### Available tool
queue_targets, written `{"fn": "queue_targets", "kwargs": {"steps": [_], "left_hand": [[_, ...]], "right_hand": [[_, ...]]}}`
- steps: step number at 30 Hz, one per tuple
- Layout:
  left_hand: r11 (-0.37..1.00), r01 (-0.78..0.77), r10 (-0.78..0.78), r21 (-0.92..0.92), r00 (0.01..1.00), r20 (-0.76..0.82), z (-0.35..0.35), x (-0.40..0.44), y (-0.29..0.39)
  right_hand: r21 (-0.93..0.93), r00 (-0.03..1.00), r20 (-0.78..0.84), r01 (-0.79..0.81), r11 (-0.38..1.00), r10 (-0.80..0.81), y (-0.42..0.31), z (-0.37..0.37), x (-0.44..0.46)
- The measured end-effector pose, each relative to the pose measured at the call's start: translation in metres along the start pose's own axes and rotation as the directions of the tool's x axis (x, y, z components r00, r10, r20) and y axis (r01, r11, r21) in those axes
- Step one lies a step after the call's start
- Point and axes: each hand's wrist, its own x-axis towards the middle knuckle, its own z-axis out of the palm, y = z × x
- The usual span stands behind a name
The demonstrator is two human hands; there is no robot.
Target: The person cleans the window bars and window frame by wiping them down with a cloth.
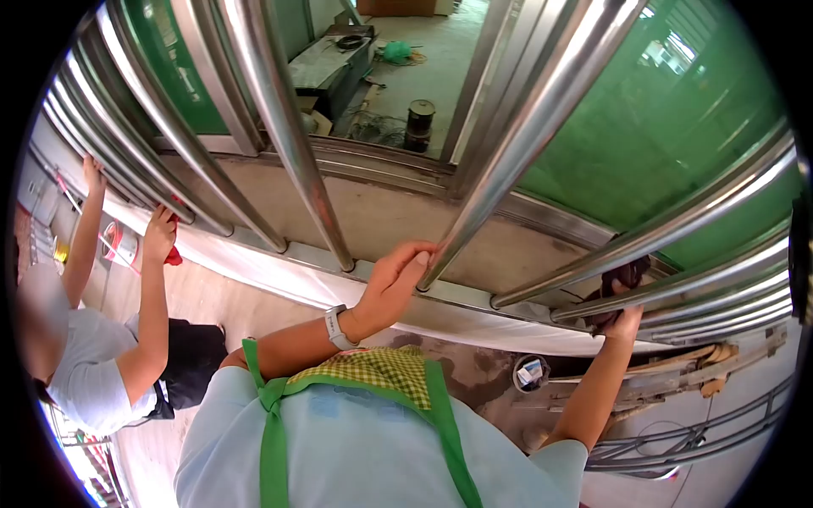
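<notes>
My left hand (391,284), with a pale watch (339,328) on its wrist, has its fingers at the lower part of a shiny metal bar (483,190). The thumb lies along the near side of that bar, and the other fingertips are partly hidden. Over to the right, my right hand (624,320) is closed on a dark cloth (625,275), which bunches up between two slanting bars near their lower ends. Part of the cloth and some of the fingers are covered by a bar (703,284).
Behind the bars are a sill (389,207) and green window panes (644,135). Left, another person (102,356) holds a red cloth (174,245) against bars. A bucket (123,244) stands beyond them. Below right are a small pail (531,372) and wooden planks (669,364).
</notes>
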Motion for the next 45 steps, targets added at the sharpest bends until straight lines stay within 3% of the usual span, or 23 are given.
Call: {"fn": "queue_targets", "kwargs": {"steps": [1, 3, 5, 6, 7, 9, 10, 11, 12, 13, 14, 15, 17, 19, 20, 21, 22, 23, 27, 32, 37, 41, 45], "left_hand": [[0.998, 0.042, -0.044, 0.055, 0.998, 0.037, -0.003, -0.001, -0.002], [0.995, 0.096, -0.097, 0.020, 0.994, 0.048, -0.003, -0.001, -0.002], [0.995, 0.022, -0.018, -0.100, 0.999, 0.048, -0.003, -0.002, -0.003], [0.995, 0.023, -0.018, -0.100, 0.999, 0.048, -0.002, -0.001, -0.001], [0.994, -0.084, 0.084, -0.067, 0.996, 0.000, 0.001, -0.001, 0.003], [0.984, -0.176, 0.174, -0.030, 0.984, -0.038, 0.002, -0.002, 0.008], [0.976, -0.216, 0.216, 0.006, 0.976, -0.016, 0.001, -0.001, 0.011], [0.966, -0.258, 0.258, 0.034, 0.966, 0.015, -0.001, -0.001, 0.012], [0.965, -0.258, 0.258, 0.034, 0.966, 0.015, -0.001, 0.003, 0.013], [0.955, -0.295, 0.295, 0.000, 0.955, 0.039, 0.000, 0.006, 0.014], [0.941, -0.334, 0.337, -0.050, 0.939, 0.066, 0.003, 0.009, 0.013], [0.941, -0.334, 0.337, -0.050, 0.939, 0.066, 0.003, 0.008, 0.014], [0.922, -0.341, 0.371, -0.185, 0.914, 0.166, 0.007, 0.015, 0.015], [0.941, -0.273, 0.310, -0.200, 0.933, 0.186, 0.007, 0.013, 0.017], [0.956, -0.201, 0.245, -0.212, 0.946, 0.210, 0.008, 0.014, 0.018], [0.953, -0.203, 0.253, -0.224, 0.941, 0.225, 0.007, 0.017, 0.017], [0.954, -0.171, 0.225, -0.245, 0.952, 0.210, 0.007, 0.019, 0.014], [0.957, -0.119, 0.178, -0.264, 0.960, 0.215, 0.008, 0.018, 0.010], [0.947, -0.231, 0.281, -0.223, 0.933, 0.225, 0.012, 0.024, 0.003], [0.933, -0.325, 0.353, -0.157, 0.913, 0.206, 0.014, 0.026, -0.004], [0.913, -0.392, 0.405, -0.110, 0.903, 0.141, 0.018, 0.026, -0.008], [0.901, -0.431, 0.435, -0.052, 0.894, 0.106, 0.021, 0.025, -0.011], [0.899, -0.416, 0.425, -0.141, 0.904, 0.045, 0.026, 0.025, -0.013]], "right_hand": [[-0.076, 0.997, -0.054, 0.048, 0.996, -0.052, -0.008, 0.006, -0.008], [-0.090, 0.987, 0.027, 0.162, 0.983, -0.160, -0.026, 0.013, -0.034], [-0.254, 0.936, -0.080, 0.314, 0.915, -0.343, -0.042, 0.020, -0.072], [-0.337, 0.934, -0.135, 0.271, 0.902, -0.331, -0.037, 0.006, -0.072], [-0.337, 0.900, -0.151, 0.342, 0.877, -0.409, -0.034, -0.005, -0.082], [0.041, 0.897, -0.158, 0.424, 0.905, -0.413, -0.037, -0.002, -0.101], [0.014, 0.916, -0.113, 0.388, 0.922, -0.384, -0.041, -0.001, -0.112], [-0.309, 0.928, -0.051, 0.336, 0.890, -0.368, -0.030, -0.022, -0.122], [0.114, 0.976, 0.146, 0.143, 0.983, -0.159, -0.043, 0.008, -0.117], [0.455, 0.917, 0.396, -0.161, 0.876, -0.038, -0.054, 0.052, -0.115], [0.214, 0.989, 0.105, -0.126, 0.969, 0.105, -0.051, 0.080, -0.119], [-0.025, 0.963, -0.209, -0.178, 0.984, 0.169, -0.046, 0.097, -0.118], [0.194, 0.779, 0.035, -0.619, 0.761, 0.625, -0.019, 0.086, -0.106], [0.200, 0.709, 0.011, -0.693, 0.693, 0.706, -0.018, 0.096, -0.093], [0.213, 0.760, -0.038, -0.628, 0.749, 0.648, -0.018, 0.120, -0.089], [0.264, 0.758, 0.134, -0.648, 0.715, 0.638, 0.013, 0.087, -0.070], [0.204, 0.829, -0.009, -0.546, 0.812, 0.560, 0.013, 0.105, -0.055], [0.377, 0.871, 0.032, -0.465, 0.801, 0.490, 0.024, 0.112, -0.040], [0.210, 0.783, -0.130, -0.578, 0.789, 0.608, 0.044, 0.103, 0.010], [0.336, 0.782, 0.068, -0.602, 0.724, 0.619, 0.070, 0.103, 0.061], [0.394, 0.854, 0.279, -0.519, 0.758, 0.440, 0.133, 0.081, 0.090], [0.423, 0.816, 0.479, -0.537, 0.730, 0.322, 0.168, 0.067, 0.099], [0.462, 0.792, 0.567, -0.535, 0.708, 0.228, 0.188, 0.066, 0.108]]}}
